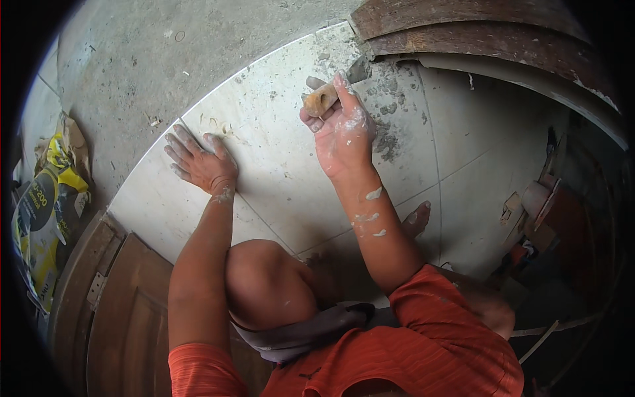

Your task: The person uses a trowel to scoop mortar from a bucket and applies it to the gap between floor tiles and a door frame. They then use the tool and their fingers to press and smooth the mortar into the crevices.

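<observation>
My left hand (202, 162) lies on the pale floor tiles (278, 165) near their rounded outer edge, its fingers spread. Nothing is held in it. My right hand (342, 135) is turned palm up and closed around the wooden handle of a trowel (320, 100). Its grey blade, partly hidden behind my fingers, points toward the foot of the door frame. Beside that hand, grey mortar crumbs and smears (390, 116) lie scattered on the tiles. White splashes mark my right palm and forearm.
Rough concrete floor (152, 66) lies beyond the tile edge. A dark wooden frame (476, 40) curves across the upper right. At far left stands a yellow and grey bag (49, 205) above wooden door panels (129, 317). Assorted objects, including a reddish container (559, 218), sit in shadow at right.
</observation>
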### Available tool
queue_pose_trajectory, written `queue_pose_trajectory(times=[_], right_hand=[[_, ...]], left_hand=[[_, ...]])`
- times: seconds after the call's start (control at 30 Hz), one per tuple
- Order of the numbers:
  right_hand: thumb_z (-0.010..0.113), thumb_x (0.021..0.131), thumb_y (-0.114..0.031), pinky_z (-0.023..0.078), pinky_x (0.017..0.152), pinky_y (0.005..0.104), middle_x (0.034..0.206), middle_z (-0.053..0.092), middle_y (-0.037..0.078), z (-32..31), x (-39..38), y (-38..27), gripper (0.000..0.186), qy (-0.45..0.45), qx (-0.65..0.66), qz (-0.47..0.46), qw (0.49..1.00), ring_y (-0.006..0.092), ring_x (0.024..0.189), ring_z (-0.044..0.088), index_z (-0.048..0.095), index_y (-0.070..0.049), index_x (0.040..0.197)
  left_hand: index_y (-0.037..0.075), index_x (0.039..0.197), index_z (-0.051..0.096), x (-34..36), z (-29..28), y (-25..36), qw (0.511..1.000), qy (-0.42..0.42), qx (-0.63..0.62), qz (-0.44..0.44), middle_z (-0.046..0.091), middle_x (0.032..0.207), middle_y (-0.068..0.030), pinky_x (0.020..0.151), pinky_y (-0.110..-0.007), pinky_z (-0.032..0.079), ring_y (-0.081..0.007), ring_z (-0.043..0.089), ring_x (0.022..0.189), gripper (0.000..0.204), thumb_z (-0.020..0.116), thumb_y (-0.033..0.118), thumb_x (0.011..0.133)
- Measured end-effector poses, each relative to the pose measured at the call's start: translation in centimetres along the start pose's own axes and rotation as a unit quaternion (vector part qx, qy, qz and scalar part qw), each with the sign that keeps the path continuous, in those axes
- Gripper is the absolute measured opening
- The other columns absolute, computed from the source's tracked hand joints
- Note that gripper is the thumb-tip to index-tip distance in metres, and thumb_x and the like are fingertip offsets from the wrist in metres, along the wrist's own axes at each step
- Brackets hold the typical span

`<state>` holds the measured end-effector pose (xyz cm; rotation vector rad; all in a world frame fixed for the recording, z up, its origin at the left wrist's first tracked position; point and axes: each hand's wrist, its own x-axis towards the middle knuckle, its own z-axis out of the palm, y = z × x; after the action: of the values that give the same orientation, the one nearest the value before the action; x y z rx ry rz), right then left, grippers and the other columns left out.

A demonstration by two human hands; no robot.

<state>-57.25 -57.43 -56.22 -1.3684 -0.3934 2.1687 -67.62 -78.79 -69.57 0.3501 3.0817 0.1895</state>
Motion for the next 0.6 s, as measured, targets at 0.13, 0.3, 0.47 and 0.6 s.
queue_pose_trajectory(times=[0.13, 0.3, 0.47, 0.6], right_hand=[[0.066, 0.103, -0.028, 0.058, 0.078, 0.0409, 0.113, 0.065, 0.013, 0.8, 2.3, -0.1, 0.029, 0.018, 0.039, -0.004, 0.999, 0.0223, 0.093, 0.064, 0.055, -0.005, 0.118], [0.065, 0.103, -0.026, 0.061, 0.076, 0.0452, 0.104, 0.062, 0.009, 1.2, 5.1, 0.4, 0.022, 0.038, 0.075, 0.016, 0.996, 0.0224, 0.09, 0.066, 0.054, -0.008, 0.111], [0.065, 0.103, -0.022, 0.063, 0.076, 0.0466, 0.101, 0.061, 0.008, 1.6, 6.0, 0.5, 0.018, 0.048, 0.074, -0.005, 0.996, 0.0214, 0.087, 0.066, 0.054, -0.01, 0.11], [0.065, 0.103, -0.019, 0.065, 0.076, 0.047, 0.099, 0.061, 0.007, 2.3, 6.2, 0.1, 0.019, 0.057, 0.096, -0.056, 0.992, 0.0208, 0.086, 0.066, 0.051, -0.01, 0.113]], left_hand=[[0.024, 0.168, 0.022, 0.0, -0.3, 0.8, 1.0, -0.01, -0.005, -0.007, 0.014, 0.175, -0.009, 0.128, -0.055, 0.004, -0.0332, 0.007, 0.162, 0.078, 0.045, 0.054, 0.1], [0.023, 0.168, 0.021, 0.2, -0.1, 0.2, 1.0, -0.011, -0.001, -0.005, 0.013, 0.176, -0.0086, 0.128, -0.055, 0.004, -0.0327, 0.006, 0.162, 0.08, 0.045, 0.056, 0.099], [0.023, 0.168, 0.02, 0.1, 0.0, 0.0, 1.0, 0.0, -0.001, 0.002, 0.013, 0.176, -0.0086, 0.127, -0.056, 0.007, -0.033, 0.008, 0.161, 0.075, 0.041, 0.054, 0.103], [0.023, 0.168, 0.02, 0.2, -0.1, 0.0, 1.0, 0.0, -0.003, 0.003, 0.013, 0.176, -0.0088, 0.127, -0.056, 0.006, -0.0333, 0.009, 0.161, 0.075, 0.042, 0.054, 0.103]])
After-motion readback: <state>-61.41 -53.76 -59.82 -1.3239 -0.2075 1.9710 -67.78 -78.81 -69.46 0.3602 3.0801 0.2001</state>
